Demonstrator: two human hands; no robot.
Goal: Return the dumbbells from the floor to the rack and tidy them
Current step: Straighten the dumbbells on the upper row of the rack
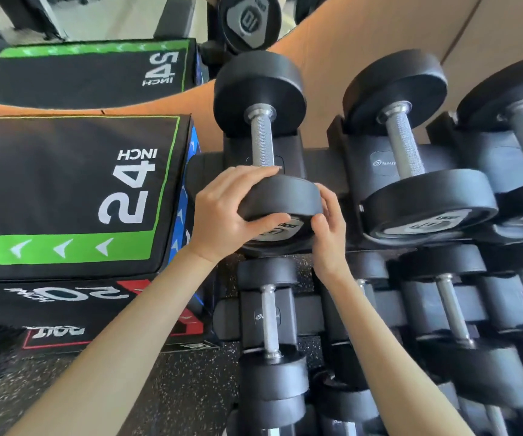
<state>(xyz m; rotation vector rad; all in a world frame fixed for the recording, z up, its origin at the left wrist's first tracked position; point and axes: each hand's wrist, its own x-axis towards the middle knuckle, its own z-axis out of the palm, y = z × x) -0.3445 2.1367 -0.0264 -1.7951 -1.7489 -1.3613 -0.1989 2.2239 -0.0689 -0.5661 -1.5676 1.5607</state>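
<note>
The box [65,184] is standing just left of the rack [323,165], so the room on that side is looking narrow. The dumbbell [261,143] is lying in the leftmost cradle of the top row. Its long axis is running straight away from the person, and the near head is pointing toward the hands. On the right, the neighbour [405,146] is lying parallel in its own cradle, apart from it, with a bare strip of rack between them. A lower dumbbell [269,322] is sitting on the row beneath.

The left hand [222,215] is gripping the near head from the left, with fingers curled over its top and the thumb on its face. The right hand [329,228] is pinching the rim of the same head from the right. Both hands are equally near. I am judging that the next move is a small straightening. The free directions are along the axis or a turn around it, not sideways.
</note>
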